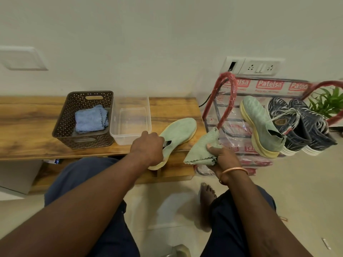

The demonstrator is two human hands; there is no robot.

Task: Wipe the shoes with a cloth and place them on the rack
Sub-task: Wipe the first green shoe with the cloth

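My left hand (146,147) grips the green shoe (181,130) at its opening, fingers curled over the collar. The shoe lies on the wooden bench (37,117) with its toe pointing to 1 o'clock and its heel hanging over the near edge. My right hand (220,158), at 3 o'clock from the shoe, clutches a bunched green cloth (202,149), thumb pressed on top. The cloth is apart from the shoe, so I judge the wiping not yet done on this one.

The first risk is that overhanging heel. If I loosen my left hand while rubbing hard, the shoe could tip off the bench to the floor.

The clear tub (130,115) sits just beside my left hand at 11 o'clock, and a wide elbow swing could shove it toward the basket (63,127). I cannot tell whether it holds water.

The rack (228,93), at 3 o'clock from the bench, is wrapped in plastic film. The second green shoe (259,123) and the dark sneakers (289,123) lean tilted on it, packed close. Pushing this shoe in carelessly could slide them off.
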